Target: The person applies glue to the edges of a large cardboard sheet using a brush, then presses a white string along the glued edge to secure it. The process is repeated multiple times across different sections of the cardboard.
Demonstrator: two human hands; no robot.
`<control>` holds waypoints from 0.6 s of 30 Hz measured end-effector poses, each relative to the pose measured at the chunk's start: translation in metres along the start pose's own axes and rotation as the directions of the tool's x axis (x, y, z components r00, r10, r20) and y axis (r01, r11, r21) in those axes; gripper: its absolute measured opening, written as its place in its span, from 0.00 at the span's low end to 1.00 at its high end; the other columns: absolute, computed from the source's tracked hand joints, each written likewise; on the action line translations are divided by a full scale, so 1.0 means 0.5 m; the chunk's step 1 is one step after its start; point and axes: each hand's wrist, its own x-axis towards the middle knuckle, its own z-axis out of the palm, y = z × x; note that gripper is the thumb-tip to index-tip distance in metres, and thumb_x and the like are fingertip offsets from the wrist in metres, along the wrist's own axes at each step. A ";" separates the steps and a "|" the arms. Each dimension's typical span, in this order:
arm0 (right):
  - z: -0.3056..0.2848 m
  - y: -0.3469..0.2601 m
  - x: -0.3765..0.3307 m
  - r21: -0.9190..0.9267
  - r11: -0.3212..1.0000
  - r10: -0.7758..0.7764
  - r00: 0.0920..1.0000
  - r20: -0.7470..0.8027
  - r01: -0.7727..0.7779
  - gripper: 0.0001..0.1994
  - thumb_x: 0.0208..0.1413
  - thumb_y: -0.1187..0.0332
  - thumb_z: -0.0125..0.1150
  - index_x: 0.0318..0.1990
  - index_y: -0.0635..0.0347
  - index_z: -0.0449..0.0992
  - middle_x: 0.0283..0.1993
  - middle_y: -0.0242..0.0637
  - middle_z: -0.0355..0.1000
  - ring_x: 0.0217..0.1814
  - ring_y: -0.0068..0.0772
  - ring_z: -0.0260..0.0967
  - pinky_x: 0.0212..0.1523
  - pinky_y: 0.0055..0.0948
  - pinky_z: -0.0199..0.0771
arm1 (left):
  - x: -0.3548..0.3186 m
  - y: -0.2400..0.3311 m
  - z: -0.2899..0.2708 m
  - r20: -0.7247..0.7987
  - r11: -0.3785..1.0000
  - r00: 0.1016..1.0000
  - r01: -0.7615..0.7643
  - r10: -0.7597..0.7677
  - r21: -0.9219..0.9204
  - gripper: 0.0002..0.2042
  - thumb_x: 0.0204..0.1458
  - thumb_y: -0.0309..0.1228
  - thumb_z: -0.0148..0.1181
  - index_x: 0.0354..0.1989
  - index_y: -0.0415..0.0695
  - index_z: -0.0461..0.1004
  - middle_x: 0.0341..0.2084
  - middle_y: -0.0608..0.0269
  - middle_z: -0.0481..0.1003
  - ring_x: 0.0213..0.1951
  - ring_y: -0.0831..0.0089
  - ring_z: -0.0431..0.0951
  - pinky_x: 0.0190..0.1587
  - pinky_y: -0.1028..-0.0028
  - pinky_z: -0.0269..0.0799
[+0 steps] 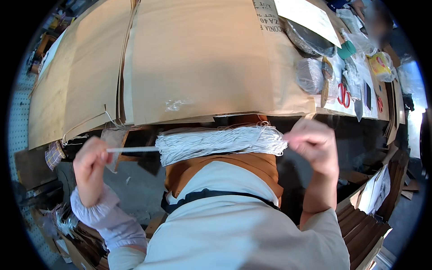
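Note:
Across my lap lies a thick bundle of white string (216, 143), its many strands running side to side, with looped ends at the right. My left hand (91, 164) is closed in a pinch, out to the left of the bundle. From its fingertips a taut white strand (132, 149) runs to the bundle's left end. At the bundle's right end my right hand (316, 145) is also closed, thumb against fingers, on white string there. That hand is slightly blurred, so the exact grip is hard to see.
Large brown paper sheets (198, 58) cover the table ahead. At its right are a wrapped ball of twine (310, 75), red-handled scissors (344, 95), a brush (326, 81) and a knife blade (358, 110). Stacked brown cardboard (360, 229) stands low at the right.

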 end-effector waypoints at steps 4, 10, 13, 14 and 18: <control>-0.027 0.046 0.060 -0.031 0.971 0.227 0.954 -0.194 -0.237 0.03 0.49 0.79 0.62 0.32 0.67 0.78 0.26 0.32 0.73 0.29 0.20 0.67 0.31 0.20 0.66 | 0.069 -0.116 0.060 -0.053 0.934 0.946 0.305 -0.319 -0.188 0.04 0.51 0.21 0.58 0.32 0.34 0.78 0.22 0.66 0.74 0.24 0.82 0.70 0.27 0.80 0.65; 0.040 0.247 0.120 -0.152 0.894 0.375 0.890 -0.259 -0.421 0.05 0.44 0.73 0.66 0.28 0.64 0.77 0.24 0.34 0.70 0.28 0.22 0.67 0.32 0.22 0.68 | 0.102 -0.235 0.178 -0.014 0.868 0.916 0.374 -0.400 -0.327 0.04 0.50 0.23 0.60 0.30 0.34 0.78 0.23 0.64 0.77 0.28 0.80 0.75 0.34 0.80 0.71; 0.063 0.247 0.118 -0.392 0.880 0.125 0.927 -0.352 -0.267 0.05 0.43 0.74 0.65 0.27 0.63 0.76 0.23 0.33 0.66 0.28 0.23 0.66 0.33 0.23 0.68 | 0.088 -0.247 0.193 -0.109 0.907 0.909 0.381 -0.403 -0.179 0.03 0.47 0.23 0.61 0.26 0.35 0.75 0.23 0.62 0.75 0.27 0.74 0.75 0.34 0.76 0.71; 0.062 0.248 0.116 -0.329 0.900 0.161 0.920 -0.358 -0.286 0.04 0.43 0.75 0.64 0.27 0.62 0.75 0.23 0.32 0.65 0.27 0.22 0.64 0.32 0.22 0.67 | 0.092 -0.237 0.195 -0.137 0.936 0.926 0.350 -0.353 -0.048 0.03 0.45 0.22 0.61 0.27 0.36 0.75 0.24 0.61 0.74 0.29 0.72 0.75 0.34 0.74 0.71; 0.033 0.239 0.111 0.123 0.909 0.416 0.880 -0.229 -0.398 0.08 0.43 0.80 0.63 0.25 0.59 0.68 0.25 0.25 0.61 0.27 0.14 0.59 0.27 0.16 0.60 | 0.101 -0.162 0.229 -0.402 0.746 0.914 0.235 0.048 0.623 0.07 0.42 0.20 0.58 0.32 0.38 0.73 0.32 0.57 0.71 0.36 0.60 0.73 0.38 0.68 0.69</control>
